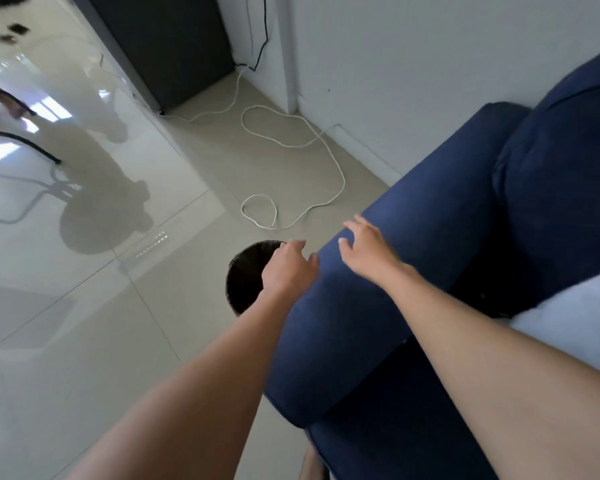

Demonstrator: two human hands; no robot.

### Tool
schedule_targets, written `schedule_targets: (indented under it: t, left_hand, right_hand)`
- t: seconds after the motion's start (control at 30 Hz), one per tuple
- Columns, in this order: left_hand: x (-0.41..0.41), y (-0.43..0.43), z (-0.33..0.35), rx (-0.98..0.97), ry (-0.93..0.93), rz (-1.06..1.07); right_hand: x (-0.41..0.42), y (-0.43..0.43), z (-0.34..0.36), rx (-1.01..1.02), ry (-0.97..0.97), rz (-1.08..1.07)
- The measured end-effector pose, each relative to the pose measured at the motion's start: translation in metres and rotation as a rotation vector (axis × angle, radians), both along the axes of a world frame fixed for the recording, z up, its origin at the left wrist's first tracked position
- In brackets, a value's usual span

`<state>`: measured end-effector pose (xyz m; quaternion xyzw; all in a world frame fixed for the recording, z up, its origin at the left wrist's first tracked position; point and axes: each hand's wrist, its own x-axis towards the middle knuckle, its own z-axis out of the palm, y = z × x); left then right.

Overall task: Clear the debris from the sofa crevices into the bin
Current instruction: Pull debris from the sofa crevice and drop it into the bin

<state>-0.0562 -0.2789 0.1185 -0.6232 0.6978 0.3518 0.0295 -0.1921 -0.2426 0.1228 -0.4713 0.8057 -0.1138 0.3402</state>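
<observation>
A dark blue sofa point(413, 244) fills the right side, its rounded armrest running toward me. A dark round bin point(246, 275) stands on the floor just left of the armrest. My left hand point(288, 268) hovers over the bin's right rim, fingers spread, with nothing visible in it. My right hand point(368, 251) rests flat on top of the armrest, fingers apart and empty. The dark gap between armrest and seat cushion point(492, 282) shows no debris that I can make out.
A white cable point(291, 143) loops across the tiled floor beyond the bin. A dark cabinet point(174, 46) stands against the white wall at the back. Black chair legs point(25, 143) are at the far left. A white cushion point(575, 317) lies on the seat.
</observation>
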Motion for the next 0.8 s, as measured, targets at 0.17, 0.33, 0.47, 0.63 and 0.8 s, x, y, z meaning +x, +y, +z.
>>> schedule_targets:
  t: [0.17,0.33,0.47,0.63,0.8]
  left_hand:
    - [-0.064,0.071,0.033,-0.041,0.051,-0.145]
    - [-0.105,0.136,0.035,-0.062,0.070,-0.263]
    - [-0.112,0.176,0.006,0.060,0.019,-0.295]
    - [-0.093,0.206,-0.060,0.241,-0.099,-0.284]
    - [-0.073,0.217,-0.128,0.398,-0.165,-0.261]
  right_hand:
    - [-0.062,0.083,0.023,-0.034,0.041,-0.120]
    - [-0.100,0.165,0.020,0.009,0.023,-0.202]
    - [-0.110,0.210,-0.013,0.075,-0.021,-0.240]
    - [-0.101,0.235,-0.073,0.156,-0.101,-0.249]
    - [-0.077,0.237,-0.140,0.170,-0.176,-0.242]
